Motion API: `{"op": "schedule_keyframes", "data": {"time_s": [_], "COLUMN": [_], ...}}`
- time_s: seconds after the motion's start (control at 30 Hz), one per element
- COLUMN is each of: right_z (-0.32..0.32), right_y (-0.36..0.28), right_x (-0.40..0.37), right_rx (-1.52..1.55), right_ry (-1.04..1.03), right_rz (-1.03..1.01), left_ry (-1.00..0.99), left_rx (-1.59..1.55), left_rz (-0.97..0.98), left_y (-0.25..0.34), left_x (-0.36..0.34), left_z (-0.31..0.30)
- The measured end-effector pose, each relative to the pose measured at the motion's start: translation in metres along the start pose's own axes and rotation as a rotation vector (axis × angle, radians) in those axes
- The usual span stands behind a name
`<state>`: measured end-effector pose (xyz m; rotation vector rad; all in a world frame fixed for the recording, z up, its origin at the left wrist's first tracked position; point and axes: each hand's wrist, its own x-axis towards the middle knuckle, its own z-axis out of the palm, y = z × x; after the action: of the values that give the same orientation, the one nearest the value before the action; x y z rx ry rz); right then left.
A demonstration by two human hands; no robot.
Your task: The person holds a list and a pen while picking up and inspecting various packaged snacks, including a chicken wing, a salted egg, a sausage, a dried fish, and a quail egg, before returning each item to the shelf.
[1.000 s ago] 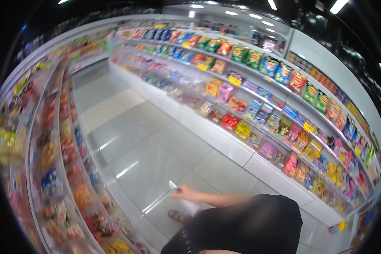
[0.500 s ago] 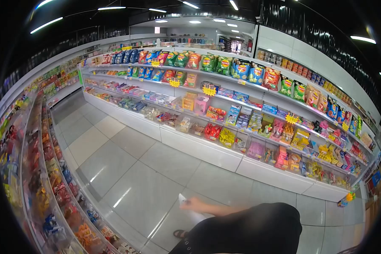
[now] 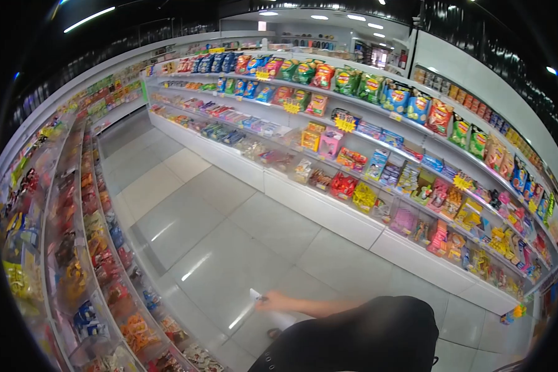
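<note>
My right hand (image 3: pixel 274 302) reaches out low over the tiled floor, with the bare forearm coming from a black sleeve (image 3: pixel 366 335). Its fingers are closed on a white thin item (image 3: pixel 255 294), whose tip sticks out past the fingers. A pale patch below the hand may be part of the same item; it is too blurred to tell whether it is paper, cloth or a bag. Part of a sandalled foot (image 3: pixel 273 333) shows beside the black clothing. Nothing of my left hand can be seen.
A long white shelf unit (image 3: pixel 319 201) runs along the right, stacked with chip bags (image 3: pixel 347 80), boxes and bins of sweets. Yellow price signs (image 3: pixel 345 123) stick out from it. Bins of wrapped candy (image 3: pixel 136 332) line the left. Grey floor tiles (image 3: pixel 229 248) lie between.
The whole view has turned, so the shelves sit farther right and lower. My right hand appears slightly farther left, still holding the white item. Less of the foot shows.
</note>
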<state>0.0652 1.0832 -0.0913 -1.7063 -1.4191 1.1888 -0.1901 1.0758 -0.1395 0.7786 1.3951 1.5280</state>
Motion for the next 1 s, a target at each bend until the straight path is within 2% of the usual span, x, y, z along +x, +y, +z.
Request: {"op": "schedule_keyframes", "data": {"time_s": [0.07,0.17,0.27,0.33,0.37,0.47,0.57,0.67,0.77,0.87,0.97,1.0], "right_z": [0.018,0.033,-0.012,-0.026,-0.035,-0.076,-0.103,-0.105,-0.080,-0.077,-0.087,-0.084], "right_y": [0.023,0.025,-0.045,-0.028,-0.021,-0.039,-0.089,-0.115,-0.076,-0.079,-0.115,-0.118], "right_x": [0.028,0.052,0.038,0.057,0.065,0.068,0.060,0.067,0.110,0.139,0.166,0.180], "right_rx": [0.010,-0.050,0.029,0.244,0.348,0.379,0.347,0.242,0.030,0.270,0.167,0.171], "right_ry": [-0.109,-0.237,-0.332,-0.239,-0.191,-0.227,-0.193,0.015,0.222,0.112,0.054,0.153], "right_rz": [-0.088,-0.095,0.039,0.099,0.128,-0.005,0.078,0.132,0.113,0.050,0.173,0.118], "left_ry": [0.036,0.006,-0.229,-0.463,-0.531,-0.720,-0.793,-0.356,-0.643,-0.672,-0.792,-0.798], "left_rx": [-0.088,-0.217,-0.272,-0.256,-0.139,0.160,-0.167,-0.502,-0.352,-0.322,-0.214,-0.177], "left_rz": [0.000,0.035,0.135,0.221,0.332,0.530,0.255,-0.230,-0.322,-0.448,-0.332,-0.282], "left_y": [-0.004,-0.008,0.002,0.023,0.042,0.078,0.081,0.096,0.085,0.087,0.107,0.111], "left_x": [-0.010,-0.017,0.005,0.029,0.034,0.052,0.063,0.064,0.089,0.128,0.175,0.193], "left_z": [-0.002,0.004,0.037,0.074,0.090,0.115,0.140,0.178,0.186,0.194,0.205,0.213]}}
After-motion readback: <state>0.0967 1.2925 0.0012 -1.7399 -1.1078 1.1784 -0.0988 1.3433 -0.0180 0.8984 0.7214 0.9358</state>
